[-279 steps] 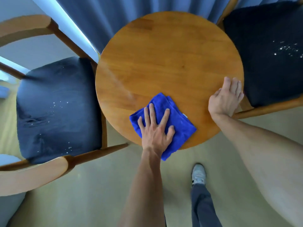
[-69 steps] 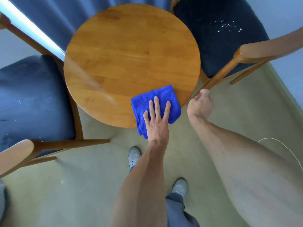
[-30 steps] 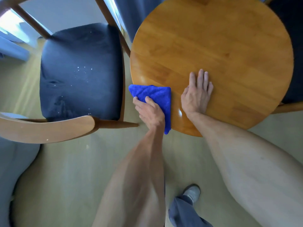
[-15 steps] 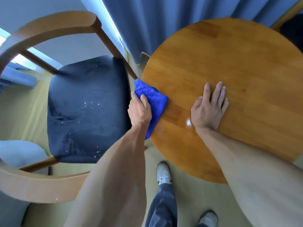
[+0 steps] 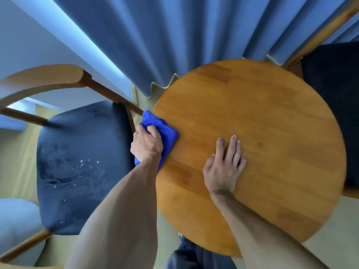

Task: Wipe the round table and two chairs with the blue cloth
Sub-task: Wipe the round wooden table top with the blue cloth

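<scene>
Head view. Tabletop [image 5: 272, 133]: round, honey-coloured wood, seen from above, right of centre. Cloth [image 5: 165, 131]: blue, folded, draped over the tabletop's left rim, part on the wood and part hanging past the edge. Left hand [image 5: 147, 146]: fingers curled over the cloth, gripping it against the rim. Right hand [image 5: 225, 166]: flat on the tabletop, palm down, fingers straight and slightly spread, holding nothing, well apart from the cloth. Left chair [image 5: 77, 162]: dark blue padded seat with scattered pale specks, curved wooden back and wooden rails, just beside the tabletop's left edge; one rail runs up to the cloth's upper corner, and contact there cannot be told. Right chair [image 5: 334, 113]: dark seat and wooden frame, partly cut off by the picture edge, close against the tabletop's right side. Curtain [image 5: 174, 35]: blue, pleated, hanging behind the tabletop. Floor [image 5: 340, 239]: pale, showing below.
</scene>
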